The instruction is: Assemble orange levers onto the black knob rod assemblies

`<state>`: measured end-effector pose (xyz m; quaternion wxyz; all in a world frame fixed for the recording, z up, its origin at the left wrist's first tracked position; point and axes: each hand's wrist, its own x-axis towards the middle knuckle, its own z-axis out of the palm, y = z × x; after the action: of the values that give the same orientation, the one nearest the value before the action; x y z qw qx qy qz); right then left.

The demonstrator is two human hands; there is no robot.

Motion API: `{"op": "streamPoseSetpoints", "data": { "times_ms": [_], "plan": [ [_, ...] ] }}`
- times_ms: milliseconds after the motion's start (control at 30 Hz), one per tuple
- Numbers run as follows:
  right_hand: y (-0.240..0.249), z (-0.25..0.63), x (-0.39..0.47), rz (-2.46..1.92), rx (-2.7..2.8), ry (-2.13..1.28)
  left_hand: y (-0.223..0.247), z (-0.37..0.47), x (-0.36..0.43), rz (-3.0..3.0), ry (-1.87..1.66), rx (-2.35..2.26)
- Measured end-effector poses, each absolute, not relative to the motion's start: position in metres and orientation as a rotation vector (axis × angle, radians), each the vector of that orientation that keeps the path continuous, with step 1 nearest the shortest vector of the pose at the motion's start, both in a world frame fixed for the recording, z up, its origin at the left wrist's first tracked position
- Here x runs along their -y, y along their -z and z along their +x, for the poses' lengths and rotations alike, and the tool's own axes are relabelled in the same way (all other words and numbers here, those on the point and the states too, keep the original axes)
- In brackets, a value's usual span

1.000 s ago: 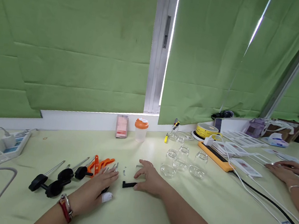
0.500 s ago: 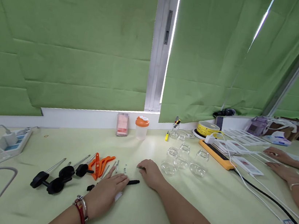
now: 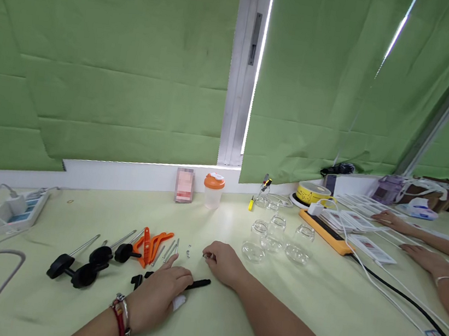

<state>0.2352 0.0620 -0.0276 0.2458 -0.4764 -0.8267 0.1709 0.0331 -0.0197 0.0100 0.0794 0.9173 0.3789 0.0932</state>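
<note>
Head view: from my far-off seat I counted two working hands over the desk point(image 3: 119, 215).
Black knobs point(image 3: 84, 276): four, some with metal rods point(image 3: 85, 246), on the desk's left half.
Orange pieces point(image 3: 146, 245): I made out two, touching.
Metal pins point(image 3: 176, 246): at least three, just right of the orange pieces.
Clear bits point(image 3: 188, 253): too tiny for me to count, beside the pins.
Glass jars point(image 3: 298, 249): three in front, well short of the desk's far edge.
Co-worker's hands point(image 3: 427, 260): two, toward the desk's right edge.
Black strips point(image 3: 198, 284): ends showed, middle hidden, so no sure count.
Left hand point(image 3: 165, 287): palm down, fingers extended, lying across the strips; I could not tell whether it gripped one.
Right hand point(image 3: 226, 264): fingers curled, thumb and forefinger pinching one small metal piece point(image 3: 207, 255), mostly hidden, right of the clear bits.
</note>
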Motion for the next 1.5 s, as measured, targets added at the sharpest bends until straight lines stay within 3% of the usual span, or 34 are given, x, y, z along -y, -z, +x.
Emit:
{"op": "streamPoseSetpoints", "data": {
  "times_ms": [800,1500],
  "plan": [
    [0.021,0.226,-0.049,-1.380,2.423,-0.340,-0.003,0.033,0.020,2.707,-0.330,-1.133],
    [0.028,0.227,-0.049,-1.082,2.340,-0.553,-0.005,0.027,0.016,2.596,-0.392,-1.362]
  ]
}}
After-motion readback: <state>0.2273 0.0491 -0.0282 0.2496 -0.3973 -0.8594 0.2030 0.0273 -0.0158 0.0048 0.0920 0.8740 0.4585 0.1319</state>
